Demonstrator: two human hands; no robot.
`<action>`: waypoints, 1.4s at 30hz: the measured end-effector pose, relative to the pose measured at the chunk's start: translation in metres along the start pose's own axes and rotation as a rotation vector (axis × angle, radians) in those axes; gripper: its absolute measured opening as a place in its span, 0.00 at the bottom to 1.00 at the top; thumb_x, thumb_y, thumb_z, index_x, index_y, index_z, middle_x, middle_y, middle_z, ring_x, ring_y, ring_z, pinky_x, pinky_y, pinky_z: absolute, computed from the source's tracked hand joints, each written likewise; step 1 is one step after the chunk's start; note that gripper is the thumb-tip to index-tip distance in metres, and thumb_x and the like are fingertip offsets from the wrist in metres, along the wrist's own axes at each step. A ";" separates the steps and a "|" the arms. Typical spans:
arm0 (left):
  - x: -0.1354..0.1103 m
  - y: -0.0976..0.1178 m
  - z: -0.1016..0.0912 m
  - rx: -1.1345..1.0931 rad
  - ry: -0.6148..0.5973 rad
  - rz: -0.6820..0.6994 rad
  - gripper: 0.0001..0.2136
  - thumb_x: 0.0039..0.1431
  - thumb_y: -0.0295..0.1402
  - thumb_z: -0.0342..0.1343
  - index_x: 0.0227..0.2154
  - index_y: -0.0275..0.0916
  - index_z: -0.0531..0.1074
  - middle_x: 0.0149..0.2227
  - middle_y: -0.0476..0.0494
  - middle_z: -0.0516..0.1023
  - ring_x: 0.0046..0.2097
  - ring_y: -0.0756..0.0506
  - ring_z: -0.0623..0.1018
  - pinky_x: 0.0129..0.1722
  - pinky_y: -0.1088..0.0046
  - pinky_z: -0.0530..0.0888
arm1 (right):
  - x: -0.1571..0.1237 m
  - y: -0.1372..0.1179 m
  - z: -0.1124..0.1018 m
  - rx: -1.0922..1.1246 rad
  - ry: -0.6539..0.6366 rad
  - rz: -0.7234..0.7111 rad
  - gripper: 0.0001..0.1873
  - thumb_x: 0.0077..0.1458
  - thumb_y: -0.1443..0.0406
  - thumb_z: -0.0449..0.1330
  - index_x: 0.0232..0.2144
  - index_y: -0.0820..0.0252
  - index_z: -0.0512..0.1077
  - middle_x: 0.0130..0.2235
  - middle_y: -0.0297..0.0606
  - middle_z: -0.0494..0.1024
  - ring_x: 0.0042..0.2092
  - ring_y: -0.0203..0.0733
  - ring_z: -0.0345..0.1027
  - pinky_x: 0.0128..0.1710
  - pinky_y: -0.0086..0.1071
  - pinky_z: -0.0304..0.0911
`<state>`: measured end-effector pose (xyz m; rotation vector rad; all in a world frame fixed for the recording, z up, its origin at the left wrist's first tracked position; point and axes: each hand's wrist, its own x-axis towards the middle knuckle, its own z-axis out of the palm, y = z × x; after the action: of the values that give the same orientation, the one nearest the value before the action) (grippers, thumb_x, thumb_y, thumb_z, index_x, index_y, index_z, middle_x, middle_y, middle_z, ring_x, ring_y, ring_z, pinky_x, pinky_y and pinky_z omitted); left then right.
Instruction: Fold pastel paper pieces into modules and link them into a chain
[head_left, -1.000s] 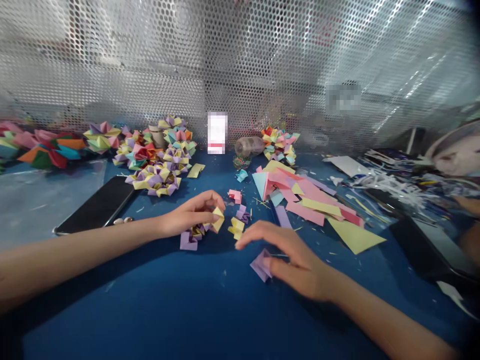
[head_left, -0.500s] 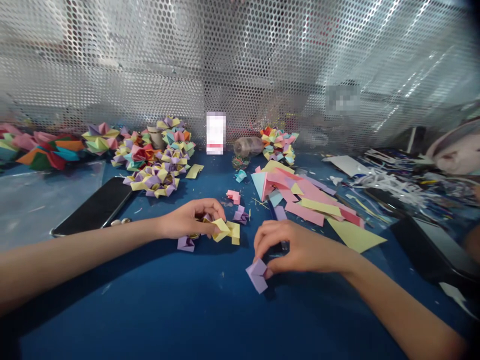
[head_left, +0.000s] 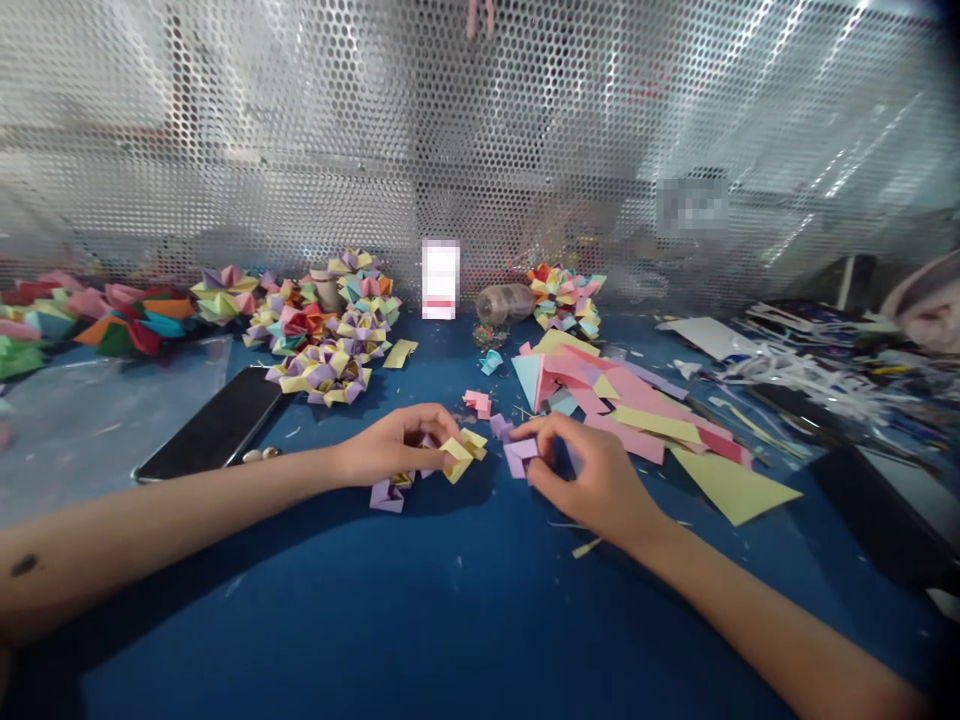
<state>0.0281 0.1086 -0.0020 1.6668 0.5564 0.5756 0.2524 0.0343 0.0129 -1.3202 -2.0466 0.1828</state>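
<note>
My left hand [head_left: 409, 445] is closed on a chain of folded yellow and purple paper pieces. A yellow folded paper piece [head_left: 458, 457] juts out at the fingertips, and a purple one [head_left: 387, 496] hangs below the palm. Between thumb and fingers, my right hand [head_left: 577, 460] pinches a single purple folded paper piece [head_left: 520, 458], a short gap to the right of the yellow end. Just behind it lies another small purple piece [head_left: 500, 427], partly hidden. A pink folded piece [head_left: 478, 404] rests a little farther back.
Paper sheets and strips [head_left: 600, 385] lie behind my right hand. Finished origami clusters [head_left: 326, 365] stand at the back left, beside a black phone [head_left: 214, 425]. A clear jar [head_left: 504, 302] lies against the perforated metal wall [head_left: 315, 130]. Paper scraps [head_left: 810, 370] and a dark device [head_left: 885, 510] are at right.
My right hand has moved away from me, carrying the purple piece up level with the yellow end of the chain. My left hand keeps its hold. The view has shifted slightly.
</note>
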 end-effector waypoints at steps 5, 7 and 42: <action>-0.005 0.012 0.004 0.195 0.024 0.024 0.08 0.53 0.29 0.56 0.36 0.37 0.66 0.31 0.49 0.72 0.27 0.54 0.67 0.25 0.78 0.62 | -0.004 -0.002 0.004 -0.061 -0.009 -0.039 0.09 0.46 0.71 0.55 0.33 0.58 0.65 0.31 0.34 0.74 0.32 0.37 0.68 0.33 0.31 0.63; -0.008 0.016 0.008 0.298 0.074 0.022 0.07 0.52 0.27 0.55 0.35 0.38 0.66 0.29 0.51 0.72 0.25 0.54 0.65 0.25 0.79 0.61 | -0.006 -0.007 0.005 -0.036 0.029 -0.082 0.14 0.47 0.71 0.55 0.38 0.58 0.66 0.34 0.36 0.74 0.35 0.39 0.70 0.36 0.32 0.65; -0.026 0.026 0.041 -0.187 0.227 -0.076 0.08 0.50 0.27 0.60 0.32 0.36 0.66 0.29 0.50 0.75 0.32 0.51 0.75 0.31 0.77 0.71 | -0.015 -0.028 0.012 -0.036 0.007 -0.393 0.13 0.52 0.75 0.54 0.38 0.59 0.68 0.35 0.35 0.77 0.39 0.40 0.68 0.39 0.37 0.59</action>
<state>0.0363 0.0573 0.0157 1.4068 0.7050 0.7438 0.2271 0.0112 0.0096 -0.9120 -2.2636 -0.0361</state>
